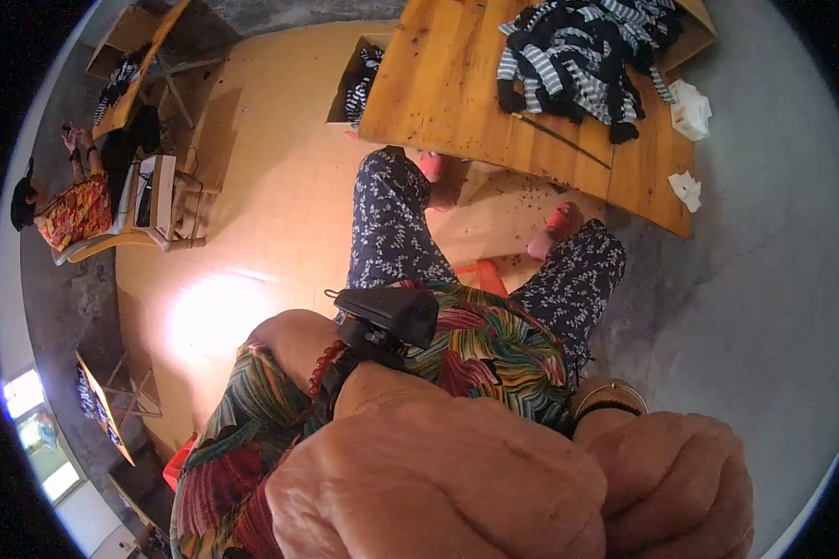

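Both of my hands are raised close to the camera at the lower edge. My left hand (438, 475) fills the bottom middle, its back and knuckles showing and its fingers out of sight. Strapped on its wrist is a black device (387, 317), with a red bead bracelet (326, 368) beside it. To the right is my right hand (676, 480), apparently bent, with a thin bangle (615, 393) and a dark band at the wrist. Its fingertips are hidden too, so I cannot tell whether either hand holds anything. Neither hand touches the table.
Ahead stands a wooden table (438, 84) with a pile of black, grey and white striped knitted pieces (583, 70), a thin stick (561, 140) and crumpled white wrapping (686, 191). A box (356, 84) of striped pieces sits left of it. Another person (76, 210) sits far left.
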The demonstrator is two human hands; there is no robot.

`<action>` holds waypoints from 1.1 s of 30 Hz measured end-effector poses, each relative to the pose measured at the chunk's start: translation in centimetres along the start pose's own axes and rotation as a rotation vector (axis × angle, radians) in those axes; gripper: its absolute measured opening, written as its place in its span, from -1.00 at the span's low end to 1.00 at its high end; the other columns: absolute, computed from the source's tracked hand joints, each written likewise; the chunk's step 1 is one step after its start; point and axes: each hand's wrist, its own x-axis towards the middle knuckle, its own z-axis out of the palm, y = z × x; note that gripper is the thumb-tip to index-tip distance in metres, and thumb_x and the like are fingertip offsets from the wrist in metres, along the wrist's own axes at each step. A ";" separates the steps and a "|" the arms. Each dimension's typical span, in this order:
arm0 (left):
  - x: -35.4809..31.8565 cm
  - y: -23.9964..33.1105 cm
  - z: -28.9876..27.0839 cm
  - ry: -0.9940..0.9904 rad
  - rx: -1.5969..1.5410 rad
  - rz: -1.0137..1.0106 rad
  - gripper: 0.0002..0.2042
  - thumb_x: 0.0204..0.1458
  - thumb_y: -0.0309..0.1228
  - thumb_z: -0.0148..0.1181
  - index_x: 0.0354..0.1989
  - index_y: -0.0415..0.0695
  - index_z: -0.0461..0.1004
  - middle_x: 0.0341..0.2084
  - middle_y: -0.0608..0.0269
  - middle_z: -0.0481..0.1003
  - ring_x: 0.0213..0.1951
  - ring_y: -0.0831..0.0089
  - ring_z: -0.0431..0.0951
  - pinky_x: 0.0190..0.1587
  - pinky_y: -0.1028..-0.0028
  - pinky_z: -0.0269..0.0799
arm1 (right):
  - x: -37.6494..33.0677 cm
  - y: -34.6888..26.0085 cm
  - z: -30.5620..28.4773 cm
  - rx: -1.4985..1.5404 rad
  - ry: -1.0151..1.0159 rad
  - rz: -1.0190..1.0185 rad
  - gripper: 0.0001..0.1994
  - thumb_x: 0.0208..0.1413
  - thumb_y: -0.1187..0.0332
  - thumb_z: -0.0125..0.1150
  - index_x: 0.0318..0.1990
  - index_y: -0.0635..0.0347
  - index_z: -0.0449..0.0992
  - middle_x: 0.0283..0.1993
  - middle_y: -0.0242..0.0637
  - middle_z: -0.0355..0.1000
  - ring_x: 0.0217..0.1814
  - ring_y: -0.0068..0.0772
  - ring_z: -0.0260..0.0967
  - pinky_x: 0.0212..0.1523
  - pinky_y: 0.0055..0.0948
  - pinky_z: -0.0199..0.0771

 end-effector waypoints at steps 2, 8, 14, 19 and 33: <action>-0.6 -0.9 0.6 0.028 0.002 0.013 -0.96 -0.22 -0.57 0.21 -0.53 -0.21 0.53 -0.75 0.19 0.37 -0.76 0.52 0.26 -0.78 0.59 0.18 | -0.4 0.2 0.0 -0.016 0.011 0.014 -0.82 -0.13 0.38 0.09 -0.39 0.33 0.37 -0.52 -0.17 0.40 -0.51 -0.28 0.37 -0.42 -0.40 0.39; 0.3 -1.6 0.1 0.094 -0.008 0.107 -0.96 -0.22 -0.56 0.22 -0.53 -0.20 0.53 -0.73 0.21 0.37 -0.74 0.52 0.29 -0.75 0.59 0.22 | 1.1 0.2 -1.5 -0.106 -0.012 -0.029 -0.82 -0.12 0.39 0.09 -0.38 0.33 0.37 -0.51 -0.17 0.40 -0.50 -0.28 0.37 -0.41 -0.40 0.39; 1.4 -0.7 -2.1 -0.425 -0.101 -0.025 -0.95 -0.34 -0.63 0.25 -0.63 -0.25 0.52 -0.74 0.11 0.41 -0.73 0.46 0.35 -0.78 0.57 0.19 | -0.6 0.4 -1.4 -0.148 0.000 0.067 -0.82 -0.12 0.39 0.08 -0.38 0.34 0.37 -0.51 -0.17 0.40 -0.49 -0.28 0.37 -0.40 -0.40 0.39; 1.3 -1.2 -2.3 -0.407 -0.162 0.013 -0.94 -0.33 -0.65 0.23 -0.71 -0.29 0.47 -0.80 0.10 0.37 -0.80 0.49 0.29 -0.82 0.58 0.13 | -1.1 0.1 -1.9 -0.189 -0.006 0.125 -0.82 -0.11 0.40 0.08 -0.37 0.34 0.37 -0.51 -0.17 0.40 -0.49 -0.28 0.37 -0.39 -0.40 0.39; 3.1 -1.3 -3.2 -0.798 -0.027 0.070 -0.94 -0.18 -0.61 0.13 -0.63 -0.29 0.43 -0.75 0.12 0.39 -0.76 0.40 0.37 -0.78 0.54 0.23 | -0.5 -0.8 -4.6 -0.446 0.014 0.088 -0.82 -0.10 0.41 0.07 -0.35 0.35 0.37 -0.51 -0.17 0.39 -0.47 -0.27 0.37 -0.37 -0.39 0.39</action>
